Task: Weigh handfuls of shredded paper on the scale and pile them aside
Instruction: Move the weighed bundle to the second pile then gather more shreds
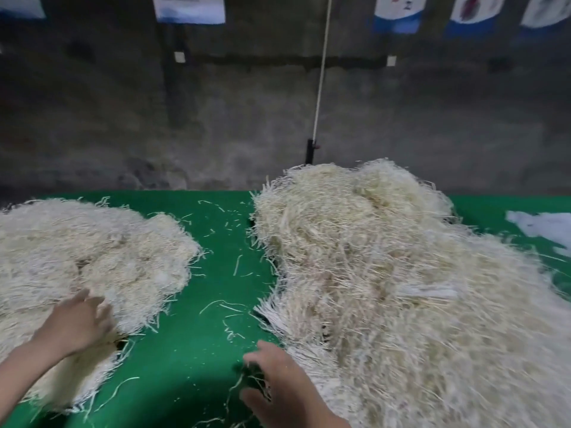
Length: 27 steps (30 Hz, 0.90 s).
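left hand [74,322] on first pile [92,248]; right hand [278,387] beside second pile [386,288]

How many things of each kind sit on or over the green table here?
Shredded paper piles: 2, left pile and right pile
Hands: 2, left hand and right hand
Other: 1, white sheet at the right edge
Total: 5
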{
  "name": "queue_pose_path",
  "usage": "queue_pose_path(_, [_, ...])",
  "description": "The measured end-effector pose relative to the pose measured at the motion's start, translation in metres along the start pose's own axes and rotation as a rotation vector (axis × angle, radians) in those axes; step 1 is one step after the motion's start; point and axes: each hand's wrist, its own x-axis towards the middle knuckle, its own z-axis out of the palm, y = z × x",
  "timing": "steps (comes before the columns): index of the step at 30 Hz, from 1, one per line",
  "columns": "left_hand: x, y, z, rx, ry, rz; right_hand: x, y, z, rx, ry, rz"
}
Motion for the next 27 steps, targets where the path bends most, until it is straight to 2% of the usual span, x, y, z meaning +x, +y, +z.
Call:
queue_pose_path(4, [-0.059,0.067,-0.024,-0.126,-0.087,0.136,-0.045,0.031,-0.030,0.035,0.228,0.074])
queue_pose_path(7, [-0.107,0.136,-0.038,-0.223,0.012,0.327,-0.078,0.060,-0.062,0.021,0.371,0.101])
queue_pose_path(11, [-0.167,0.232,-0.044,-0.405,0.014,0.520,-0.125,0.104,-0.112,-0.232,0.509,0.179])
queue_pose_path(13, [-0.190,0.273,-0.042,-0.461,-0.034,0.578,-0.150,0.132,-0.138,-0.397,0.516,0.284])
queue_pose_path(15, [-0.209,0.310,-0.038,-0.506,-0.078,0.636,-0.169,0.162,-0.164,-0.457,0.486,0.457])
queue_pose_path(17, [-0.221,0.345,-0.037,-0.540,-0.078,0.671,-0.178,0.190,-0.185,-0.381,0.456,0.619])
queue_pose_path(19, [-0.229,0.376,-0.036,-0.588,-0.051,0.683,-0.178,0.212,-0.191,-0.216,0.413,0.686])
queue_pose_path(22, [-0.240,0.411,-0.040,-0.699,-0.027,0.667,-0.172,0.232,-0.182,-0.216,0.341,0.600])
queue_pose_path(24, [-0.245,0.428,-0.044,-0.775,-0.045,0.636,-0.170,0.233,-0.193,-0.214,0.461,0.490])
queue_pose_path(27, [-0.253,0.450,-0.050,-0.950,-0.117,0.541,-0.167,0.214,-0.232,-0.054,0.701,0.343])
